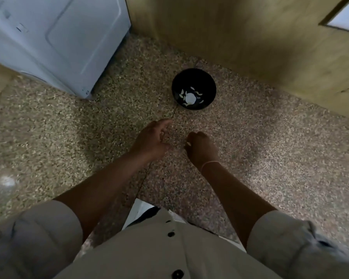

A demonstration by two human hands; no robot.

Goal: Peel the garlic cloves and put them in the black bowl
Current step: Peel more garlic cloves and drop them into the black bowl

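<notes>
A garlic clove [188,143], too hidden to tell its long axis, is pinched in the curled right hand [201,148]. At its nine o'clock the left hand [151,137] hangs loosely spread and empty. At twelve o'clock the black bowl [191,78] stands mouth-up on the speckled floor [250,137]. A white appliance [58,37] is at ten and a wooden wall [250,37] at one.

Open floor [250,137] around black bowl [193,77]

A round, glossy black bowl [207,81] stands upright on the speckled stone floor [270,158], beyond the right hand [201,148] and apart from it. In its bottom lie white garlic pieces [190,99]: 1 larger rounded lump with several small slivers around it. A small white bit [187,143], too blurred to identify, sits pinched at that hand's curled fingertips.
</notes>
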